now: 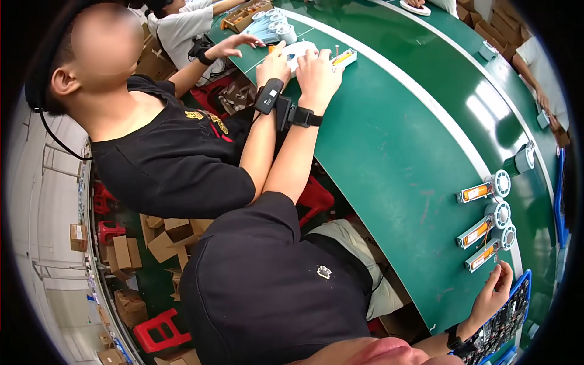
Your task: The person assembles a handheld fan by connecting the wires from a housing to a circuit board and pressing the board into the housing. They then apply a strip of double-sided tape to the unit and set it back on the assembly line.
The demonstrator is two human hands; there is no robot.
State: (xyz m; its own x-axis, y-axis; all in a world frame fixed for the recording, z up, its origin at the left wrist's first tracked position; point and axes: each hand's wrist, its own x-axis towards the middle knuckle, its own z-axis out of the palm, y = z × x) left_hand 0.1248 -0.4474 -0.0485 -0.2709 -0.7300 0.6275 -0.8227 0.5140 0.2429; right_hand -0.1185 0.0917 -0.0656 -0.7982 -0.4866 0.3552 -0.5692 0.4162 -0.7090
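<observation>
My left hand (317, 79) reaches to the far edge of the green table, its fingers bent over the end of an opened handheld fan handle (345, 59) with an orange battery inside. Beside it lies a white rounded piece (299, 53), partly hidden by fingers. A co-worker's hand (272, 66) touches that white piece from the left; the co-worker's other hand (238, 45) hovers next to it. My right hand (494, 293) is at the lower right with fingers curled together; anything in them is too small to make out. Just beyond it lies an opened handheld fan (485, 255) with an orange battery.
Two more opened fans (474, 234) (475, 193) lie in the same row. A blue tray (528, 281) of small black parts stands by my right wrist. Several pale blue fans (277, 25) lie at the far left. A co-worker sits close on my left. Red stools (162, 330) and cartons stand on the floor.
</observation>
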